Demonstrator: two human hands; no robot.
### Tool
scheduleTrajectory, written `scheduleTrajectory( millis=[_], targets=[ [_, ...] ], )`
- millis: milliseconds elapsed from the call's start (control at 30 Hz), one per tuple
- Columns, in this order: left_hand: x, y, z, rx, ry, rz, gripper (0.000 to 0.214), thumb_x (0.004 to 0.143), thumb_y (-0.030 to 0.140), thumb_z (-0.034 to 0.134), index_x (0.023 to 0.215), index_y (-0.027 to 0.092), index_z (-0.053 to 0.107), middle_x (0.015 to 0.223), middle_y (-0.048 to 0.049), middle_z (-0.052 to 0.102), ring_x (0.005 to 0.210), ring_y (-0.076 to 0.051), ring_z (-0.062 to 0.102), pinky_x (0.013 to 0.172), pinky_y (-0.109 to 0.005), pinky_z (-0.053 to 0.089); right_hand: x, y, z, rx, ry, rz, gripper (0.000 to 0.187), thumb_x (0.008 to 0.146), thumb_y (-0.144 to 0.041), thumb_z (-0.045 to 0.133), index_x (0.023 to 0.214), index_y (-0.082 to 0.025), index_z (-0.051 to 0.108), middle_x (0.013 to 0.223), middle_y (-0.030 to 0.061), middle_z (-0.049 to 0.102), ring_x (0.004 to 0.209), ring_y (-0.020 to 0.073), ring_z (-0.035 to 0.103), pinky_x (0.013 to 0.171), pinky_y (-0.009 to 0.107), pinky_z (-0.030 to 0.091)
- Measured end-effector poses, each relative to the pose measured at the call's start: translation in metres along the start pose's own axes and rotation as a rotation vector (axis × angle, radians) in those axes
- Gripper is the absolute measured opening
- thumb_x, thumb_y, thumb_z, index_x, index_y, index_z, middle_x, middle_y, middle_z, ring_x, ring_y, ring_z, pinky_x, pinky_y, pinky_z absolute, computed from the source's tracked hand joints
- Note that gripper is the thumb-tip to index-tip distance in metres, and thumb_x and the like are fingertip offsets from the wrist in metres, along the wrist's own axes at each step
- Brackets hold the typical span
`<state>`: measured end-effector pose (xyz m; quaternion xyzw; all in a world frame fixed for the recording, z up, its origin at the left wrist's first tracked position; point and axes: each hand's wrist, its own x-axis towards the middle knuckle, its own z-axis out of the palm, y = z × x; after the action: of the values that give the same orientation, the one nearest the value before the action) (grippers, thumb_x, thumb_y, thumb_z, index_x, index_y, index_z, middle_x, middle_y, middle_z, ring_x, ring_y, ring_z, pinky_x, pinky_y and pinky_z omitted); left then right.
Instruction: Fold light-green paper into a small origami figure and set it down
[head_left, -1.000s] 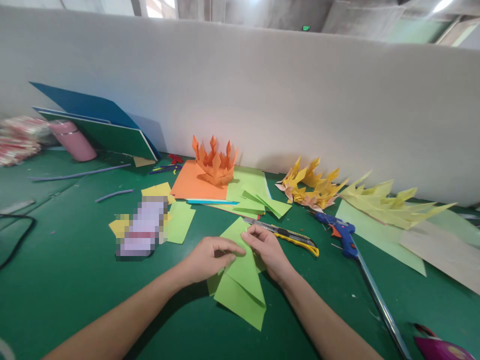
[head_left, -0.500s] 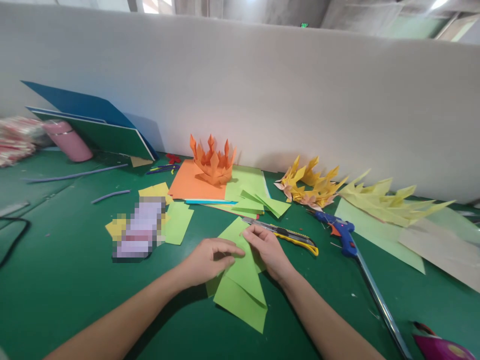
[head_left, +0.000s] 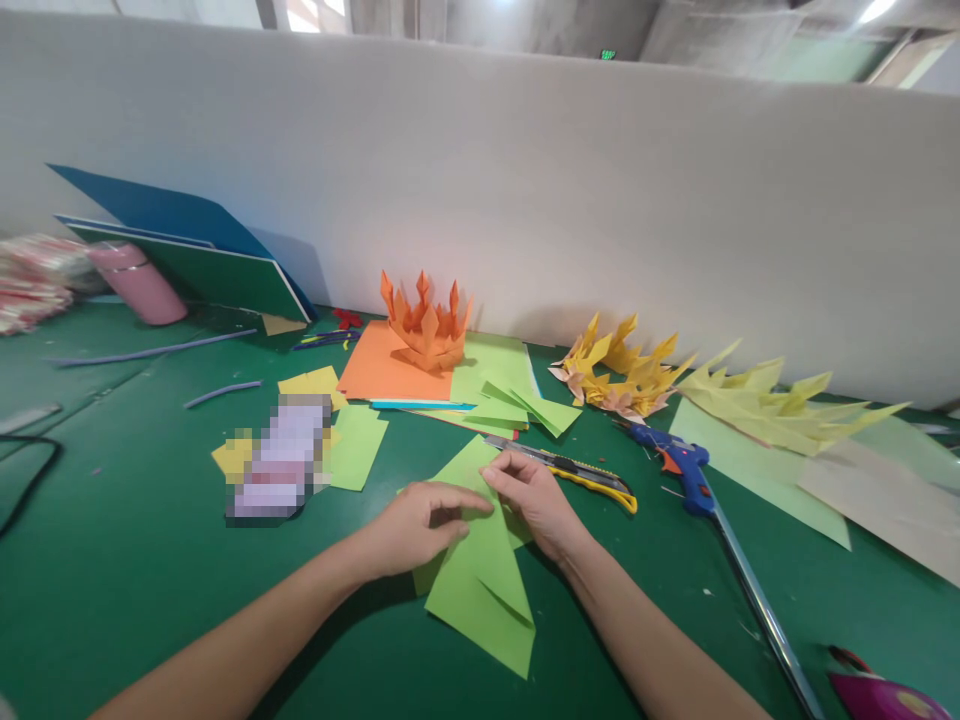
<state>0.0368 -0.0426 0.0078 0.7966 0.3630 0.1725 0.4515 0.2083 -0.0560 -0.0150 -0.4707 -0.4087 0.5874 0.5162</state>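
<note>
A folded light green paper sheet (head_left: 480,590) lies on the green table (head_left: 135,560) in front of me. My left hand (head_left: 420,522) presses down on its left part, fingers pinched together on a fold. My right hand (head_left: 534,495) pinches the same paper's upper fold, fingertips almost touching the left hand's. A yellow and black utility knife (head_left: 577,472) lies just beyond my right hand.
An orange paper crown (head_left: 425,325) stands on orange paper near the white partition. Yellow folded paper shapes (head_left: 626,375), a blue glue gun (head_left: 679,465), a metal ruler (head_left: 765,605), loose green and yellow sheets (head_left: 356,445) and a pink bottle (head_left: 139,285) lie around.
The green paper's lower flap has folded closer into a narrower pointed shape. My left fingers have stretched a little to the right along the fold. Both hands stay in place.
</note>
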Motion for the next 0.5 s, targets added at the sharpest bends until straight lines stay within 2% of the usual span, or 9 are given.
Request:
scheduleTrajectory(
  millis=[67, 133, 300, 367, 500],
  targets=[
    [-0.0001, -0.0004, 0.0003, 0.006, 0.002, -0.011, 0.036, 0.072, 0.012, 0.050, 0.100, 0.022, 0.070, 0.082, 0.0003, 0.074, 0.061, -0.012, 0.060, 0.059, -0.021, 0.046, -0.0002, 0.0004, 0.0000, 0.004, 0.000, -0.010, 0.036, 0.055, -0.046, 0.077, 0.056, -0.019, 0.053, 0.050, -0.0073, 0.042, 0.047, 0.0075, 0.032, 0.049, 0.022, 0.026],
    [-0.0002, -0.0006, 0.0004, 0.002, 0.004, -0.002, 0.036, 0.072, 0.012, 0.050, 0.100, 0.022, 0.070, 0.081, 0.0009, 0.074, 0.059, -0.012, 0.060, 0.058, -0.020, 0.046, -0.0004, 0.0007, 0.0005, 0.028, 0.007, -0.015, 0.033, 0.057, -0.043, 0.075, 0.057, -0.019, 0.053, 0.050, -0.0071, 0.042, 0.047, 0.0074, 0.032, 0.049, 0.022, 0.026],
    [-0.0008, 0.0005, -0.0004, -0.008, -0.027, 0.026, 0.038, 0.072, 0.011, 0.050, 0.102, 0.023, 0.069, 0.099, -0.0016, 0.072, 0.081, -0.016, 0.065, 0.072, -0.025, 0.048, -0.0012, 0.0003, 0.0039, 0.061, 0.045, 0.009, 0.022, 0.061, -0.033, 0.069, 0.057, -0.019, 0.052, 0.048, -0.0081, 0.037, 0.046, 0.0073, 0.030, 0.047, 0.022, 0.025],
    [-0.0010, 0.0010, -0.0007, -0.019, -0.031, 0.030, 0.038, 0.072, 0.011, 0.050, 0.103, 0.023, 0.069, 0.102, -0.0021, 0.072, 0.083, -0.017, 0.064, 0.073, -0.025, 0.048, -0.0011, -0.0003, 0.0050, 0.032, 0.070, 0.018, 0.020, 0.063, -0.033, 0.066, 0.056, -0.020, 0.052, 0.047, -0.0081, 0.036, 0.045, 0.0076, 0.030, 0.047, 0.022, 0.025],
    [-0.0003, -0.0015, -0.0019, -0.058, -0.002, -0.019, 0.037, 0.072, 0.013, 0.051, 0.103, 0.022, 0.069, 0.089, -0.0021, 0.073, 0.064, -0.012, 0.060, 0.059, -0.021, 0.047, 0.0007, -0.0012, 0.0057, 0.057, 0.081, 0.024, 0.028, 0.064, -0.046, 0.066, 0.064, -0.021, 0.054, 0.052, -0.0069, 0.043, 0.047, 0.0088, 0.036, 0.048, 0.023, 0.030]
  ],
)
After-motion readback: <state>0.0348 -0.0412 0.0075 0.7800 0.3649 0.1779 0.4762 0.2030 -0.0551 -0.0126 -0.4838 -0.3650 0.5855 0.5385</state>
